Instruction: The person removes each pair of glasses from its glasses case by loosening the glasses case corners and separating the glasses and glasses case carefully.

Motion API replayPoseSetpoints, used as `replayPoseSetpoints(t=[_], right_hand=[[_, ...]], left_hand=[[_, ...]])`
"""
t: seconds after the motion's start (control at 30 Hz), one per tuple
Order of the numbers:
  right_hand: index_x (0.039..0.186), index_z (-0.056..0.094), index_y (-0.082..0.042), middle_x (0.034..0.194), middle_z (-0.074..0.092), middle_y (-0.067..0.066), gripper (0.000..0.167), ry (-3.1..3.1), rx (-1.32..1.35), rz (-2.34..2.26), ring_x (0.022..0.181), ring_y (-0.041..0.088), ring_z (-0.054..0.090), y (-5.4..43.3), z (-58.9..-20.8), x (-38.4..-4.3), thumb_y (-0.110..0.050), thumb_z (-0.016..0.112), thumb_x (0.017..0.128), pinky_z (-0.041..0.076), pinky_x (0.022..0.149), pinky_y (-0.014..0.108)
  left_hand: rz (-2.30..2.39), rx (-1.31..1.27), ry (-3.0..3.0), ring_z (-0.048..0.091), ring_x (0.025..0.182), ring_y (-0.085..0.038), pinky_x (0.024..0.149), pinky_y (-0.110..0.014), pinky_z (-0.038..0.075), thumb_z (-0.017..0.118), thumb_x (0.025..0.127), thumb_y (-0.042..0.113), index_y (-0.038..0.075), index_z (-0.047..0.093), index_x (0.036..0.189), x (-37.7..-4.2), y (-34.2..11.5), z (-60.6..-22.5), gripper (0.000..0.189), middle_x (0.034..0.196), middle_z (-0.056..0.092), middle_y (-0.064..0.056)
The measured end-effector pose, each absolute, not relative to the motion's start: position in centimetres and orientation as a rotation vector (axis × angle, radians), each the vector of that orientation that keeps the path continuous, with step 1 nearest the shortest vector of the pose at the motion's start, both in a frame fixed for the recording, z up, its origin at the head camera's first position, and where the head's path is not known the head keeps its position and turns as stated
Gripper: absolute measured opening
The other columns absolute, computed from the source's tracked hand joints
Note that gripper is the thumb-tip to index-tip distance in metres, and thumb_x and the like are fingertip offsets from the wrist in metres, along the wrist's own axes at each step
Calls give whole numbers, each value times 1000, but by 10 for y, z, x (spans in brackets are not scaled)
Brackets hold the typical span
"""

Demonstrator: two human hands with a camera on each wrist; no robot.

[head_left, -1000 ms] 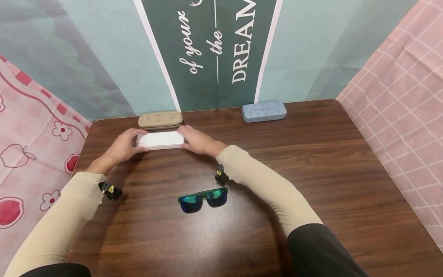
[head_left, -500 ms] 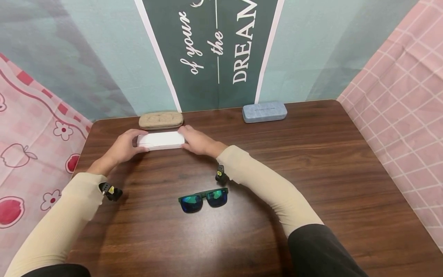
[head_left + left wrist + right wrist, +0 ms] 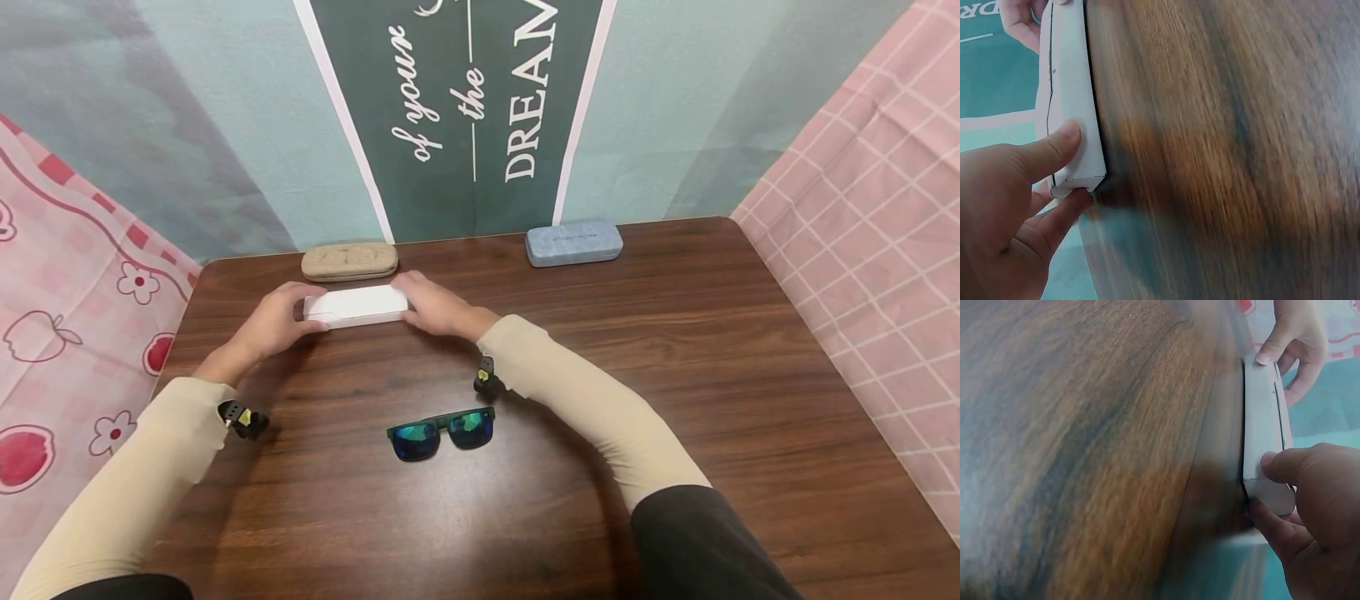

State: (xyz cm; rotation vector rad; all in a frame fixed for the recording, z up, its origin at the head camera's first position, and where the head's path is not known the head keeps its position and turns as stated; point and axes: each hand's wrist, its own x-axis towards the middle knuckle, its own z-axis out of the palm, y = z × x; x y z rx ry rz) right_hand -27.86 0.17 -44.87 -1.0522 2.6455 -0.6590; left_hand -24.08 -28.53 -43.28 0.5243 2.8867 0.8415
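A white oblong case [image 3: 356, 305] lies lengthwise between my two hands near the back left of the table. My left hand [image 3: 276, 323] grips its left end, thumb on the near side and fingers round the far side and end. At the opposite end, my right hand [image 3: 435, 305] holds it the same way. The wrist views show each thumb pressed on the white side wall and a thin seam along the case. Whether its underside touches the wood cannot be told. Sunglasses [image 3: 441, 434] with blue-green mirrored lenses lie nearer to me.
Just behind the white case stands a tan glasses case [image 3: 349, 261] by the table's back edge. A light blue glasses case [image 3: 573, 243] sits farther right along that edge. The brown wooden table [image 3: 675, 350] meets hanging cloths at the back and both sides.
Both hands have shifted slightly to the right together with the white case during the last half second. The sunglasses and the other two cases stay where they were.
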Motion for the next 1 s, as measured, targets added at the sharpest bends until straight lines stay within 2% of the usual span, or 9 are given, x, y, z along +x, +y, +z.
replayPoseSetpoints(t=[0.47, 1.0], right_hand=[[144, 46, -2, 142, 50, 14, 48, 2634, -1025, -712, 135, 21, 45, 23, -441, -274, -15, 63, 101, 35, 115, 30], [142, 48, -1, 137, 53, 15, 49, 2632, -1071, -704, 128, 22, 50, 58, -431, -270, -18, 67, 100, 41, 110, 34]], left_hand=[[825, 502, 2898, 50, 126, -44, 105, -57, 38, 81, 87, 7, -9, 60, 132, -235, -264, -424, 52, 131, 57, -31], [853, 508, 2880, 54, 122, -40, 100, -55, 44, 81, 88, 10, -7, 61, 133, -231, -236, -417, 53, 133, 56, -27]])
